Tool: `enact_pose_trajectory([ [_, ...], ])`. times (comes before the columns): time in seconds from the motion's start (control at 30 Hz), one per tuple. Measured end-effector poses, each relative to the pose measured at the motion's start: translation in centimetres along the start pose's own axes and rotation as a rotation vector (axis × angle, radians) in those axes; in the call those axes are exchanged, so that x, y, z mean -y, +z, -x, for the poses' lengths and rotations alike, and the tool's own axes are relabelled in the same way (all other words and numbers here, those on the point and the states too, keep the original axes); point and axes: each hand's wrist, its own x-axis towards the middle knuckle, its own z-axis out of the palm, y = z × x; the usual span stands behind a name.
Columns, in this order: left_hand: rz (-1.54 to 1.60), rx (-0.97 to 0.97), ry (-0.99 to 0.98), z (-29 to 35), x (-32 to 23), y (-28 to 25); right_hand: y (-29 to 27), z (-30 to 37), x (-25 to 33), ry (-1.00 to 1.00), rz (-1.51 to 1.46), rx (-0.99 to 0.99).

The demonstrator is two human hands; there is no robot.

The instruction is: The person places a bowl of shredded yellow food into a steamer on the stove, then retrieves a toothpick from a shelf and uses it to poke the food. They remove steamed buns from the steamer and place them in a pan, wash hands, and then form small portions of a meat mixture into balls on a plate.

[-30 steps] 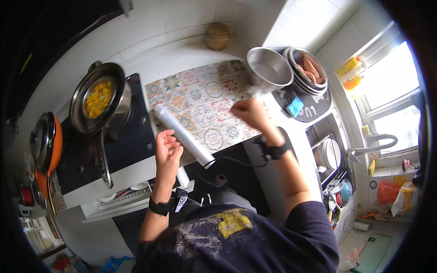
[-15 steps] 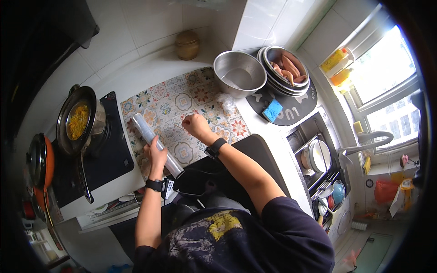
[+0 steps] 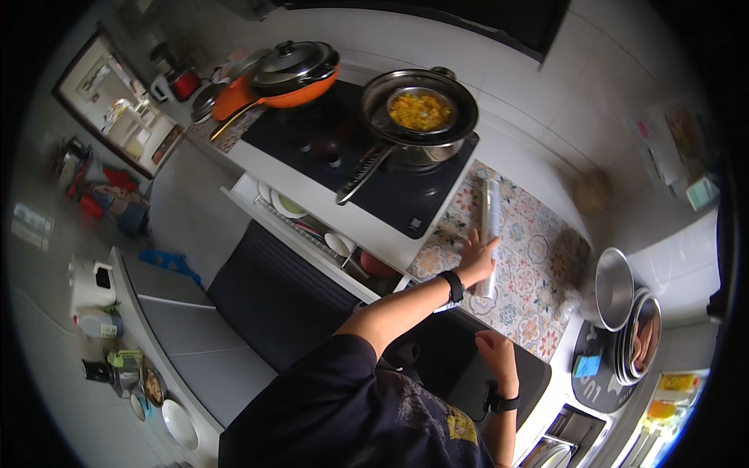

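My left hand [image 3: 477,261] is wrapped round the lower part of a clear roll of plastic wrap [image 3: 490,204], which lies on a patterned counter mat [image 3: 534,261]. A black band circles the wrist. My right hand [image 3: 497,353] is closed in a loose fist near the mat's front edge, apart from the roll. Whatever its fingers may hold is hidden. A crumpled bit of clear plastic [image 3: 572,300] sits at the mat's right end, beside a steel bowl [image 3: 610,290].
Left of the mat, a pan with yellow food [image 3: 421,111] and a lidded orange pan [image 3: 300,90] stand on the black cooktop [image 3: 312,148]. An open drawer [image 3: 300,226] juts out below. Stacked bowls [image 3: 641,339], a blue sponge [image 3: 587,365] and the sink [image 3: 573,429] are at right.
The view has swung left, bringing the whole cooktop and open drawer in. My right hand has drawn back from over the mat toward my body. My left hand still holds the roll.
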Motion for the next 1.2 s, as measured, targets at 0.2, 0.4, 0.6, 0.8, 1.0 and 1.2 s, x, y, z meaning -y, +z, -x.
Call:
enact_pose_trajectory([
  [0.2, 0.076, 0.305, 0.128, 4.8, 0.1, -6.7, 2.7, 0.9, 3.6, -0.013, -0.021, 0.083],
  [0.4, 0.112, 0.461, 0.377, 12.0, 3.9, -22.9, 9.0, 0.9, 15.8, -0.097, -0.185, 0.306],
  [0.6, 0.434, 0.127, 0.408, 16.6, 11.0, -43.5, 18.7, -2.6, 33.0, -0.2, -0.418, 0.485],
  [0.8, 0.693, -0.141, 0.318, 16.7, 18.8, -58.9, 25.9, -7.3, 45.0, -0.327, -0.512, 0.323],
  [1.0, 0.621, -0.363, 0.227, 15.2, 23.2, -66.9, 27.8, -13.2, 50.2, -0.366, -0.835, 0.247],
  [1.2, 0.723, -0.369, 0.181, 12.3, 24.6, -73.3, 28.1, -18.0, 55.3, -0.433, -1.168, 0.085],
])
